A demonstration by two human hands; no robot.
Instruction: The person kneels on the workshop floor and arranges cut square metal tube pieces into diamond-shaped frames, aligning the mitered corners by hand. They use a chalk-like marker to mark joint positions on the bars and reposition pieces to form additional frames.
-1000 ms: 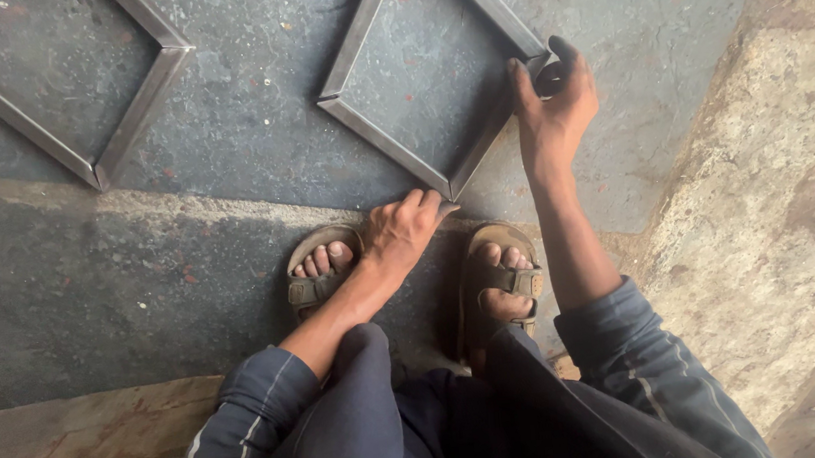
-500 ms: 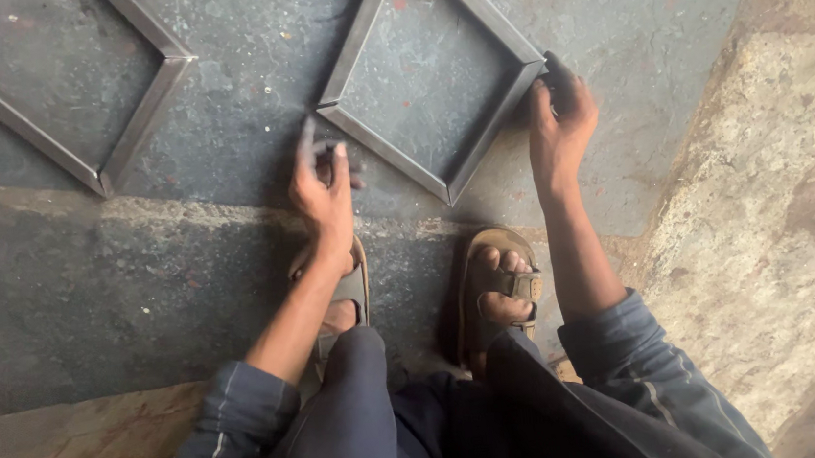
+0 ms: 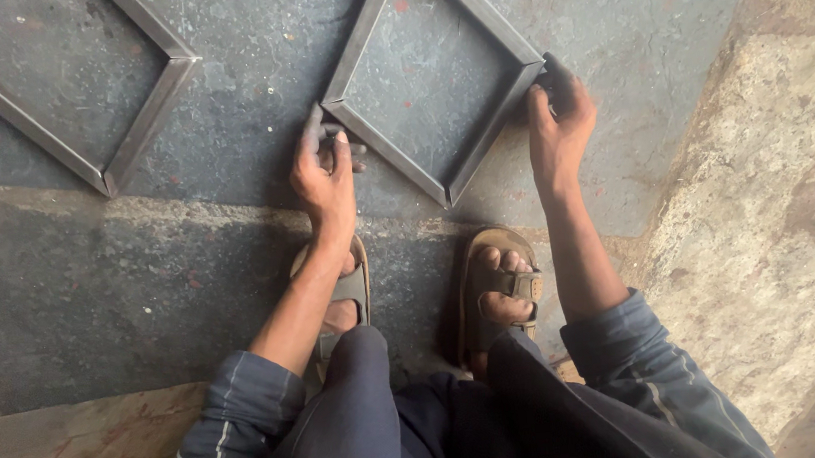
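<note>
The frame (image 3: 434, 84), a square of welded metal bars, is judged stiff and fairly heavy for its size, with hard edges that may bite into bare fingers. It is unlikely to flex or break, though the dusty, dark surface could be somewhat slippery. It is best taken at two opposite corners, where the bars meet and the load is balanced.

It is laid flat on the dark floor (image 3: 217, 69), turned like a diamond, just ahead of the sandals (image 3: 496, 290). Its bars are grey, dull and rust-flecked, and the floor is seen through its open middle.

The left corner is gripped by the left hand (image 3: 324, 172), fingers curled over the bar. The right corner is clasped by the right hand (image 3: 560, 122), fingers wrapped round the joint. A second frame (image 3: 71, 91) is seen well apart at the left, untouched.
</note>
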